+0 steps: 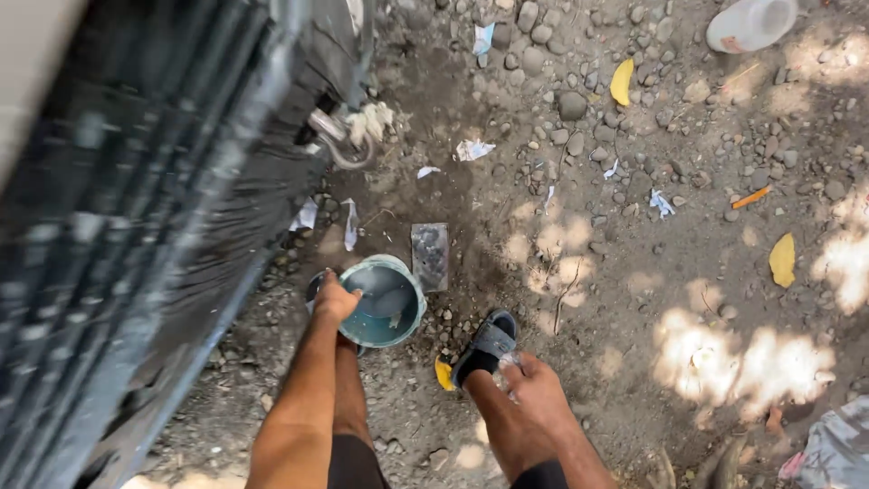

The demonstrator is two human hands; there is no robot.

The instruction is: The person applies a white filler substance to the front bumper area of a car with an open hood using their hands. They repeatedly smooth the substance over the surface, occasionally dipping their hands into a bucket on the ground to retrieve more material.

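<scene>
We're outdoors here, a rough dirt yard beside a parked vehicle. Bare ground (588, 299) underfoot, packed earth strewn with stones (572, 105), dappled with sunlight through leaves. Litter everywhere: paper scraps (473, 149), yellow leaves (621, 82), a plastic jug (749, 23) lying at the top edge. On the left, the dark bodywork of the vehicle (136, 226) looms, blurred, a metal hook (342, 145) hanging off it.

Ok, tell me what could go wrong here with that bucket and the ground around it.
The left hand grips only the rim of the teal bucket, so it might tip or slip. The ground is loose stones and dirt, and the foot wears an open sandal, so footing may be poor.
</scene>
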